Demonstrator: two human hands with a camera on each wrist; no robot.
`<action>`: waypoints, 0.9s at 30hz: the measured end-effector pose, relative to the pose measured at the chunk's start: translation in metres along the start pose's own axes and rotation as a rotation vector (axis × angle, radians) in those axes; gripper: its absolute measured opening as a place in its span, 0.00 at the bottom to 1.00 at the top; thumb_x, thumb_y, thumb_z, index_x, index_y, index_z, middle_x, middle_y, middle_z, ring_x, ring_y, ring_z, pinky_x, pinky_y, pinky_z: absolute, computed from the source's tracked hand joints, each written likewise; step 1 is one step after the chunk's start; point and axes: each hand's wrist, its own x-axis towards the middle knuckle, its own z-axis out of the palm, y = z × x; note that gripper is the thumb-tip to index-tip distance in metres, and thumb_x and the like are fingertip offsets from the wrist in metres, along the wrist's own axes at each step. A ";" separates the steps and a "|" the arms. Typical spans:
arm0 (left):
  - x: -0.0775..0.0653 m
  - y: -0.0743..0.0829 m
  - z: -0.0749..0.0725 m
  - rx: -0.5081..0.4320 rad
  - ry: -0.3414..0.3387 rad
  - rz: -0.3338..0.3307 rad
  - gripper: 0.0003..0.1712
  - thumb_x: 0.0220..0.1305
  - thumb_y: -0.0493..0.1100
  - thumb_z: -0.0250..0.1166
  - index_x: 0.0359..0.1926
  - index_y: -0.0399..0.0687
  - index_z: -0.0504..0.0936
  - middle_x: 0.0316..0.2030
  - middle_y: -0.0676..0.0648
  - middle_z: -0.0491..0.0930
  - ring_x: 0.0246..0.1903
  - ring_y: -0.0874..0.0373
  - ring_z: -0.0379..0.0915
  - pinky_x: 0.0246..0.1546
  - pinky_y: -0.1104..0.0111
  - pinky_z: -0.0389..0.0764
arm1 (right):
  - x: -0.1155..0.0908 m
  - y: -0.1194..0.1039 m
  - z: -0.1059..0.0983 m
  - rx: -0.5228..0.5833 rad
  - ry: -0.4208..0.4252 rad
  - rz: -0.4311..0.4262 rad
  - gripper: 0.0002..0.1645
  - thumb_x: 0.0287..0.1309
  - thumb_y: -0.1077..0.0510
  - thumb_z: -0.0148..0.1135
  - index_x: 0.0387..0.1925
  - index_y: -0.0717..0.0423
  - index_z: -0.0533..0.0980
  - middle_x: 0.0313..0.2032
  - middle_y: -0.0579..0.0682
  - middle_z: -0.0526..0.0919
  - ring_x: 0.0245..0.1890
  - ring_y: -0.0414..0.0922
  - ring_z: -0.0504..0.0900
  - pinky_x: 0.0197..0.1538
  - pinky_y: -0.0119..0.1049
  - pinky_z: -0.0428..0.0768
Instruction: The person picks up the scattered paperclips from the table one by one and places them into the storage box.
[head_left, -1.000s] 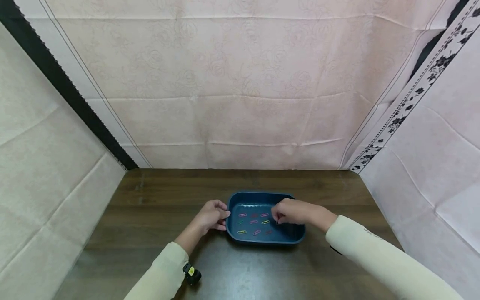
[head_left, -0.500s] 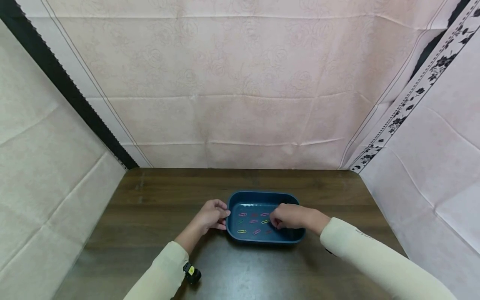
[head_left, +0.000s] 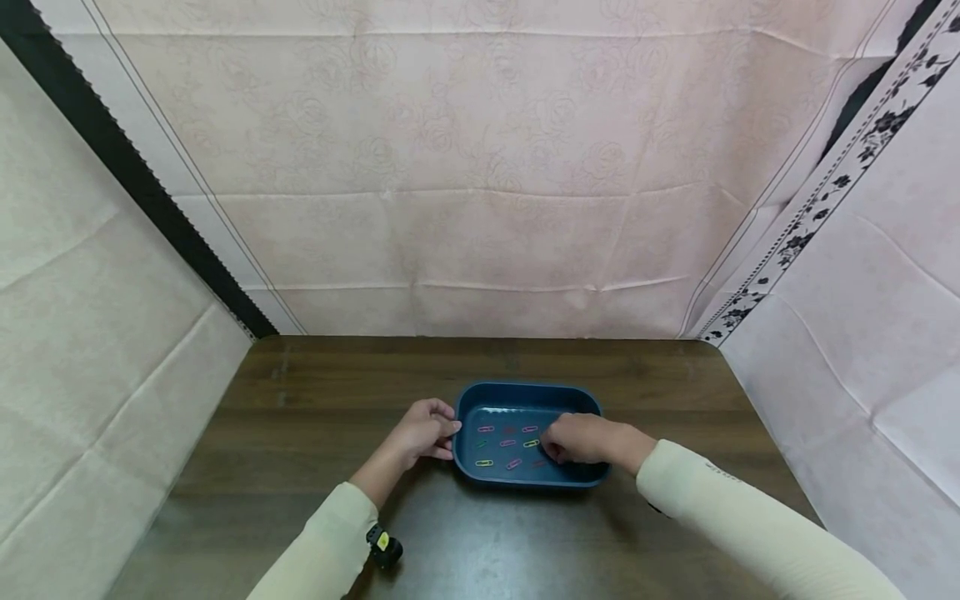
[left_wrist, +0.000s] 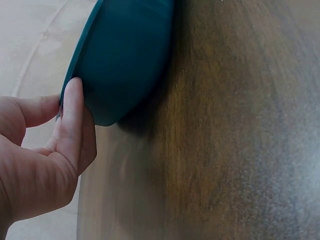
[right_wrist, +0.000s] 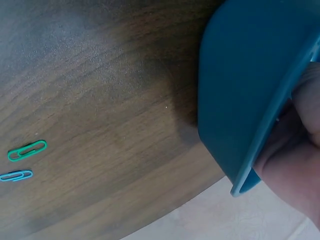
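Observation:
A dark blue tray [head_left: 525,482] with rounded corners holds several coloured paper clips, spread in loose rows on its floor. Among them are a yellow paper clip [head_left: 484,462] and a pink paper clip [head_left: 513,464]. My left hand [head_left: 426,431] pinches the tray's left rim; in the left wrist view the thumb is inside and the fingers [left_wrist: 73,110] lie against the outer wall. Over the tray's right part, my right hand [head_left: 583,438] reaches down with curled fingers close to its floor, beside a yellow paper clip [head_left: 531,443]. Its fingertips are hidden, so I cannot tell what they hold.
The tray stands on a dark brown wooden table [head_left: 337,392]. On the table outside the tray, the right wrist view shows a green paper clip [right_wrist: 27,150] and a blue paper clip [right_wrist: 16,175]. Pale cloth [head_left: 480,167] hangs behind the table and along both sides.
My right hand has moved slightly left and toward the near side within the tray, its fingers lower. A dark speck seen earlier at its fingertips is hidden now. The left hand keeps its place.

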 end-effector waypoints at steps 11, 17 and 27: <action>-0.002 0.002 0.000 0.000 -0.004 0.004 0.12 0.75 0.37 0.61 0.54 0.36 0.73 0.36 0.40 0.78 0.29 0.53 0.77 0.29 0.65 0.89 | -0.001 0.000 0.002 -0.053 0.030 0.013 0.08 0.67 0.58 0.69 0.31 0.44 0.80 0.24 0.38 0.77 0.26 0.35 0.75 0.34 0.27 0.78; -0.002 0.001 0.000 0.004 -0.001 0.002 0.14 0.75 0.37 0.61 0.56 0.35 0.73 0.37 0.40 0.78 0.29 0.53 0.77 0.29 0.65 0.89 | -0.006 0.001 -0.005 -0.021 0.050 -0.012 0.06 0.65 0.61 0.70 0.33 0.47 0.82 0.27 0.38 0.80 0.27 0.34 0.75 0.35 0.27 0.80; -0.002 0.002 0.001 -0.009 0.003 -0.007 0.13 0.74 0.35 0.60 0.55 0.33 0.72 0.34 0.41 0.78 0.27 0.54 0.76 0.28 0.65 0.89 | -0.015 0.004 -0.014 0.069 0.133 -0.089 0.04 0.66 0.63 0.68 0.36 0.51 0.80 0.29 0.39 0.78 0.28 0.34 0.72 0.33 0.27 0.76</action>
